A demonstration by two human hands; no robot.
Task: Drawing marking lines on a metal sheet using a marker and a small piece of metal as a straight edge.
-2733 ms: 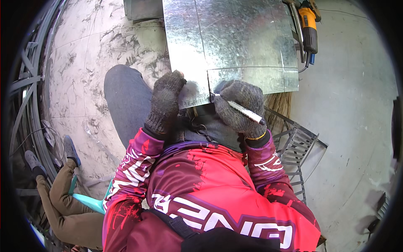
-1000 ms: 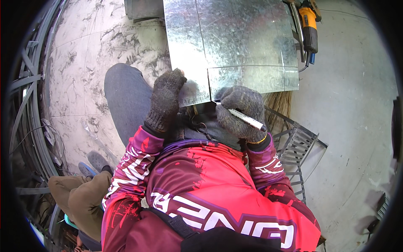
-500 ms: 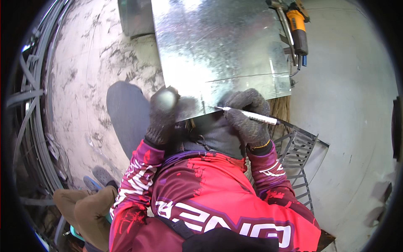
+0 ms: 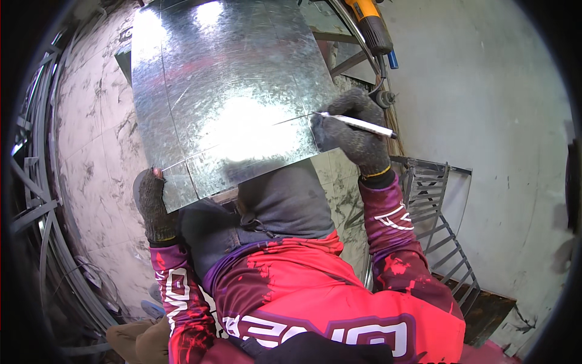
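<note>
The metal sheet (image 4: 212, 73) spreads between the two gloved hands, reaching well ahead of both, its near edge above the person's thighs. The left hand (image 4: 151, 206) is at the sheet's left edge, close to the near corner, with a bare thumb tip showing at the rim; its other fingers are hidden, so there is no telling whether it pinches the metal or merely steadies it. The right hand (image 4: 357, 141) is curled, pinching a white marker pen (image 4: 370, 127) between thumb and fingers, the nib at the sheet just ahead and to the left of that hand, by a dark line. Ahead of the right hand is an angle grinder (image 4: 371, 27); behind it and to its right, a slatted metal frame (image 4: 427, 194). The sheet looks thin and smooth: probably light for its breadth, stiff enough to keep flat yet likely to flex if lifted by one corner, slippery on its shiny face and perhaps sharp along the rim. Opposite edges, gripped with gloves on, seem the best hold.
</note>
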